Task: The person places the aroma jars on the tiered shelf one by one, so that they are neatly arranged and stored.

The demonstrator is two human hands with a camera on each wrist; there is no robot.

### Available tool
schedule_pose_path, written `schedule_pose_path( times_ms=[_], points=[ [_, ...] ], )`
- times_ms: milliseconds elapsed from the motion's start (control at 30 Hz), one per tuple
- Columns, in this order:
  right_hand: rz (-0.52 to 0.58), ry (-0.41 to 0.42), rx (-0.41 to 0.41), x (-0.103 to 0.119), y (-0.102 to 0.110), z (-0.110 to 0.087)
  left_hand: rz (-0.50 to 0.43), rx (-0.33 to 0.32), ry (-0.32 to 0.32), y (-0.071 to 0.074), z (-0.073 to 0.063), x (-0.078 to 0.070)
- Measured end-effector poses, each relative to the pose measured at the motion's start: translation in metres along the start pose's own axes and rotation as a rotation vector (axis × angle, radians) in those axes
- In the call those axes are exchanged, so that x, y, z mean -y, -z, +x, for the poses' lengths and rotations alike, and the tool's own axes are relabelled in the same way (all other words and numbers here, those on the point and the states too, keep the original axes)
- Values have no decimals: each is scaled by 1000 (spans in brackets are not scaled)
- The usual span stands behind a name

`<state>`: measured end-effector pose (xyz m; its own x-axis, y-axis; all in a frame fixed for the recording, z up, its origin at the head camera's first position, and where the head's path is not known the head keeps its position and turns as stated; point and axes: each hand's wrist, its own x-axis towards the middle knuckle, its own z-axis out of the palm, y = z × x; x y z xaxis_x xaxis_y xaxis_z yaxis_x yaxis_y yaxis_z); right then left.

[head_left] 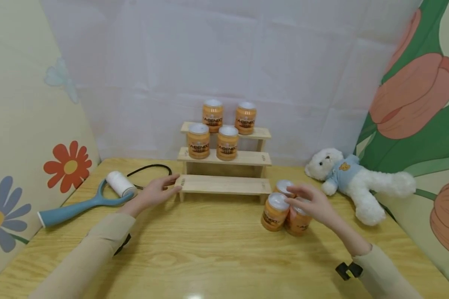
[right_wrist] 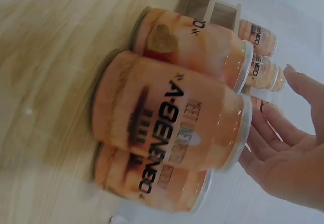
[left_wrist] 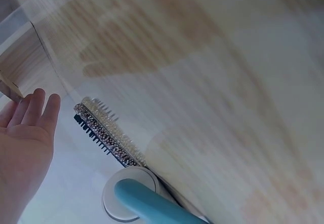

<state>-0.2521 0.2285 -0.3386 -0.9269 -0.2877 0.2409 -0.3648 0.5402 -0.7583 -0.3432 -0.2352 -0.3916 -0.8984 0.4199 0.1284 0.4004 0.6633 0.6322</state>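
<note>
spreading thumb and fingers loosely apart, the right hand is at the tops of three orange cans; whether it touches them, i cannot tell. the left hand has its fingers extended at the left end of the wooden stand. the three cans cluster upright on the table, near the stand's right end. they look stiff, smooth, perhaps slippery, likely best gripped around the sides below the rim. lids hide any contents. four similar cans occupy the upper two steps.
</note>
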Motion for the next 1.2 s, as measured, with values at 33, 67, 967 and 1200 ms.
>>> schedule_pose_path(
  times_ms=[33, 67, 967, 1200],
  points=[
    [-12, -2, -5, -2, 1, -2, -2, 0, -2, 0, 0, 0],
    [-27, -7, -7, -4, 2, -4, -2, 0, -1, 0, 0, 0],
    [-336, 85, 52, -23, 19, -20, 28, -10, -23, -1, 3, 1],
    [-370, 85, -13, -21, 12, -21, 34, -13, -32, -1, 2, 0]
  ],
)
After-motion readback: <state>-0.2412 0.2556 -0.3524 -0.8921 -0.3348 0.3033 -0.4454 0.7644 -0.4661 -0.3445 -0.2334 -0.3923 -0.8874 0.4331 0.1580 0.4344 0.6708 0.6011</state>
